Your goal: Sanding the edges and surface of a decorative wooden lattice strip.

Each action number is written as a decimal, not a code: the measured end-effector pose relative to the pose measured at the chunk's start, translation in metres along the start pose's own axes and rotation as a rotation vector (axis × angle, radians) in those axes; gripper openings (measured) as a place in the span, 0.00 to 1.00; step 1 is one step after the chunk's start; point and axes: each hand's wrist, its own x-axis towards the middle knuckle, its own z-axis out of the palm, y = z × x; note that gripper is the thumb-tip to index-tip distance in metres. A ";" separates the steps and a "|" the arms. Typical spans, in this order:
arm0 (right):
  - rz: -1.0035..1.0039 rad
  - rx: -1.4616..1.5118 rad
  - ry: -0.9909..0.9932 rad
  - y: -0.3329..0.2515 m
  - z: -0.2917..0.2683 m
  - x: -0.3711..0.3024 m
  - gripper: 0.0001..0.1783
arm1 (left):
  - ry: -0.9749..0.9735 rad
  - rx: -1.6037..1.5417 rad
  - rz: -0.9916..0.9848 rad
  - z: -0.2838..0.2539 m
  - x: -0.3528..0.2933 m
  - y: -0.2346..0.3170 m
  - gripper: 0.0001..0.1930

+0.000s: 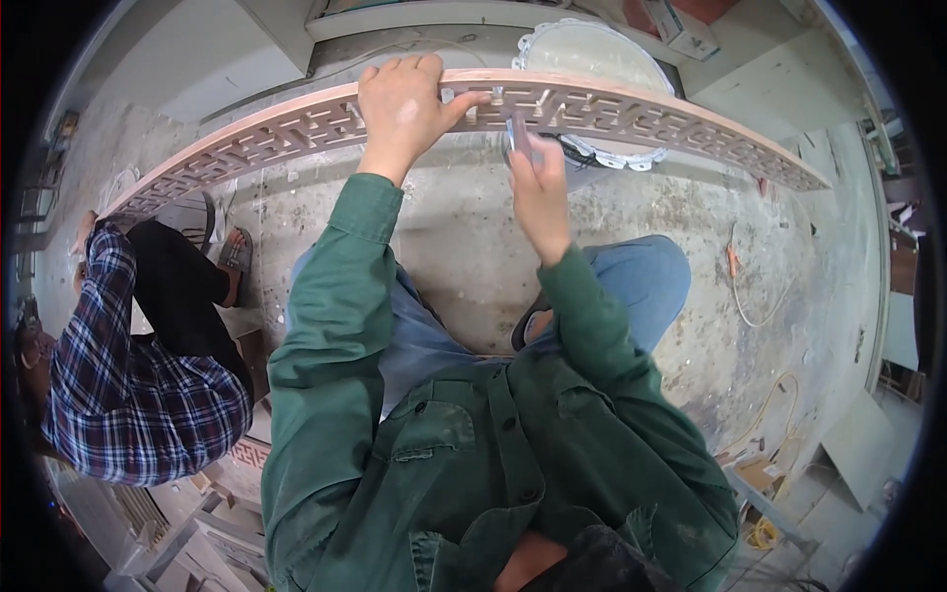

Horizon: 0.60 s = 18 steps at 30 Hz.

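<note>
A long, narrow wooden panel [641, 111] with a cut-out lattice pattern stands on edge across the view in front of me. My left hand [402, 113] is closed over its top edge, the thumb stretched to the right along the lattice face. In my right hand [542, 202] is a slim tool [519, 136], held upright with its tip up against the lattice, just right of the left thumb. Motion blur hides the tool's exact kind. My fingers wrap around its lower part.
At left a co-worker in a plaid shirt [148, 409] sits by the panel's left end, a hand near it. Behind the panel is a round white scallop-rimmed piece [597, 54]. An orange-handled item [732, 260] with a pale cord lies on the stained floor at right.
</note>
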 end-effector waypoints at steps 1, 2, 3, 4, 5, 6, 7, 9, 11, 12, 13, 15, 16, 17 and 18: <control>0.085 0.229 0.001 -0.004 0.002 -0.015 0.15 | 0.002 0.014 -0.013 0.000 0.000 -0.003 0.29; 0.041 0.250 0.006 -0.009 0.002 -0.030 0.16 | 0.005 -0.003 -0.003 -0.001 0.000 -0.001 0.29; 0.044 0.250 0.005 -0.012 0.001 -0.030 0.16 | 0.007 -0.020 0.007 -0.001 0.000 0.000 0.29; 0.119 0.268 0.007 -0.015 -0.001 -0.029 0.17 | 0.002 -0.019 0.006 -0.002 0.000 0.000 0.29; 0.193 0.285 0.021 -0.021 -0.003 -0.030 0.18 | 0.012 -0.006 0.010 -0.003 0.001 0.000 0.29; 0.196 0.286 0.030 -0.026 -0.001 -0.021 0.18 | 0.022 0.011 0.010 -0.002 0.001 0.001 0.29; 0.276 0.320 0.034 -0.028 0.002 -0.004 0.17 | 0.017 0.007 0.016 -0.003 0.001 0.001 0.29; 0.365 0.352 0.088 -0.025 0.013 0.019 0.17 | 0.021 -0.003 0.016 -0.002 0.003 0.001 0.29; 0.387 0.359 0.088 -0.026 0.011 0.018 0.17 | 0.004 -0.015 0.005 -0.002 0.003 0.002 0.29; 0.412 0.367 0.086 -0.028 0.010 0.014 0.17 | -0.016 -0.025 -0.010 -0.002 0.001 0.001 0.29; 0.413 0.366 0.079 -0.030 0.007 0.005 0.17 | -0.015 -0.021 -0.015 -0.002 0.001 0.000 0.29; 0.355 0.430 0.015 -0.036 -0.001 -0.023 0.17 | 0.019 -0.006 0.012 -0.002 0.000 -0.002 0.29; 0.338 0.391 0.023 -0.038 -0.004 -0.031 0.16 | 0.020 -0.002 0.007 -0.002 -0.001 -0.003 0.29; 0.339 0.391 0.029 -0.037 -0.003 -0.029 0.16 | 0.024 -0.008 0.009 -0.001 0.000 -0.001 0.29; 0.310 0.338 0.054 -0.034 -0.002 -0.022 0.15 | 0.028 -0.013 0.012 -0.001 0.000 0.000 0.29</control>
